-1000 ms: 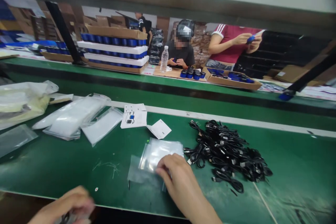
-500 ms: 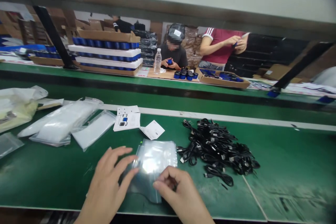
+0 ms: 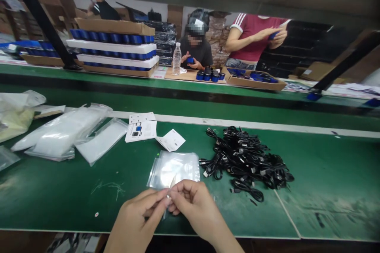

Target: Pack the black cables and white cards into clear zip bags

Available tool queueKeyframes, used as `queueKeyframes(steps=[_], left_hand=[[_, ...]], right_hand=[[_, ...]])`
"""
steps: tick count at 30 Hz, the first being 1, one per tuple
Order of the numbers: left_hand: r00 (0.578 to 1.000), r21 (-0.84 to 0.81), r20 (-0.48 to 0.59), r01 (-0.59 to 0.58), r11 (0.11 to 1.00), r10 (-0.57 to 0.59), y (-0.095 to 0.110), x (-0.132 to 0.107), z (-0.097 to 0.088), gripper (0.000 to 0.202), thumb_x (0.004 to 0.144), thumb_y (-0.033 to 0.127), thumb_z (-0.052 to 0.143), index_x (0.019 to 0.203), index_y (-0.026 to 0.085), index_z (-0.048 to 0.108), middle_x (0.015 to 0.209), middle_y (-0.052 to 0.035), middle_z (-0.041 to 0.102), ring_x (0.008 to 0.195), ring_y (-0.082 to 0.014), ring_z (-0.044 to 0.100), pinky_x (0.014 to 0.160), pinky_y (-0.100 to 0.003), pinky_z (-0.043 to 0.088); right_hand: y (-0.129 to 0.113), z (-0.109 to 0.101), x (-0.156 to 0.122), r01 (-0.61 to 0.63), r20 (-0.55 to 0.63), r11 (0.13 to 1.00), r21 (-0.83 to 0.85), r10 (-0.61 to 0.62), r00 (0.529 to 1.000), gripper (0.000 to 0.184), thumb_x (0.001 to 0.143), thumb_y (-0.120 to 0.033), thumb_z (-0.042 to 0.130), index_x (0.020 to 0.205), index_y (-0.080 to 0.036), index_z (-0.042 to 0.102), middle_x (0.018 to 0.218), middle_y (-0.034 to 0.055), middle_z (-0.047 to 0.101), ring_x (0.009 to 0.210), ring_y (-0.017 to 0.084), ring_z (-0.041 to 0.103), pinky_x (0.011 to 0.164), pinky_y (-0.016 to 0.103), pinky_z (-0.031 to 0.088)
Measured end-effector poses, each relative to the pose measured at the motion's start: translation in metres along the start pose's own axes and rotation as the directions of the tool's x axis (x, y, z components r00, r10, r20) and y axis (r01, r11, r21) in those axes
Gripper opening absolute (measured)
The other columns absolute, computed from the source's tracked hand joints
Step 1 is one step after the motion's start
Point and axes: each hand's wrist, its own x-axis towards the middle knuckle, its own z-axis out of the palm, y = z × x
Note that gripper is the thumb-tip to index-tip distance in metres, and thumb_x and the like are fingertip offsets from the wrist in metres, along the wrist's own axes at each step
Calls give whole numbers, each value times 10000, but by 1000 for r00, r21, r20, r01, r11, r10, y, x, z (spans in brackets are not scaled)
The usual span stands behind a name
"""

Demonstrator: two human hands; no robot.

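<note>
My left hand [image 3: 139,215] and my right hand [image 3: 194,205] meet at the near edge of the green bench, fingertips pinched together on the edge of one clear plastic bag [image 3: 168,201]. Just beyond them lies a small stack of clear zip bags [image 3: 175,166]. To the right of that stack sits a heap of coiled black cables [image 3: 246,162]. Small white printed cards [image 3: 141,128] lie farther back on the bench.
Piles of clear bags [image 3: 62,134] and a yellowish bag [image 3: 14,116] lie at the left. Across the far green bench [image 3: 267,99], two people handle blue items beside a water bottle [image 3: 177,58], stacked trays of blue items [image 3: 115,53] and cardboard trays [image 3: 255,81].
My left hand came up from below the bench edge to the bag stack. Both hands then drew back toward me and now pinch a single bag together.
</note>
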Motion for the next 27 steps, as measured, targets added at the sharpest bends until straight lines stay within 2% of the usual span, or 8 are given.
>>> queueKeyframes(steps=[3, 7, 11, 15, 17, 22, 25, 27], left_hand=[[999, -7, 0, 42, 999, -42, 1, -1, 1, 249, 831, 323, 530, 956, 227, 723, 779, 5, 698, 540, -93, 651, 504, -128, 505], [989, -24, -97, 106, 994, -108, 5, -3, 5, 226, 797, 345, 566, 897, 249, 745, 695, 26, 675, 448, -71, 562, 446, -135, 457], [982, -70, -109, 148, 987, -155, 12, -3, 8, 208, 776, 367, 585, 835, 248, 745, 686, 30, 675, 464, -80, 578, 446, -140, 446], [977, -19, -111, 179, 984, -180, 18, 0, 6, 229, 796, 385, 544, 741, 228, 701, 636, 35, 663, 482, -99, 592, 461, -149, 449], [986, 78, -78, 152, 985, -146, 19, 2, 4, 272, 826, 370, 490, 661, 219, 645, 568, 43, 612, 467, -94, 560, 446, -150, 418], [988, 325, 109, 65, 944, -105, 13, 5, -2, 316, 851, 291, 396, 551, 211, 455, 481, 57, 497, 439, -93, 494, 435, -165, 370], [983, 275, 131, 89, 957, -128, 11, 5, 0, 321, 867, 308, 379, 570, 214, 454, 500, 50, 529, 463, -102, 535, 460, -170, 404], [987, 192, 108, 100, 976, -123, 12, 6, 4, 323, 872, 332, 390, 588, 213, 487, 518, 45, 560, 478, -105, 559, 458, -166, 417]], right_hand=[[0, -1, 1, 8, 10, 1000, 5, -8, 1000, 462, 649, -568, 694, 699, -112, 642, 585, 12, 615, 533, 100, 576, 571, 232, 496], [2, -2, 3, 4, 29, 1000, 1, -4, 1000, 424, 675, -534, 687, 695, -113, 643, 598, 18, 619, 541, 105, 581, 579, 236, 494], [4, -4, 2, 26, 31, 998, -61, -24, 999, 255, 747, -368, 651, 709, -116, 641, 594, 10, 610, 546, 106, 570, 570, 227, 471], [7, -3, -1, 93, -16, 965, -246, -100, 995, 118, 770, -211, 578, 726, -121, 640, 604, 5, 609, 558, 109, 543, 555, 214, 432], [8, -2, -2, 121, -24, 936, -331, -136, 990, 106, 764, -174, 558, 717, -124, 639, 613, 5, 609, 564, 110, 539, 549, 206, 424], [6, -1, -8, 186, -10, 831, -524, -225, 974, 131, 764, -107, 516, 721, -141, 635, 633, 5, 614, 582, 121, 572, 557, 199, 436], [3, 0, -18, 233, 2, 718, -655, -307, 952, 177, 803, -122, 497, 886, -152, 650, 801, 50, 661, 696, 162, 623, 660, 248, 480], [1, 1, -23, 265, 60, 653, -709, -319, 946, 275, 804, -126, 501, 1046, -157, 626, 919, 79, 675, 802, 201, 644, 736, 292, 495]])
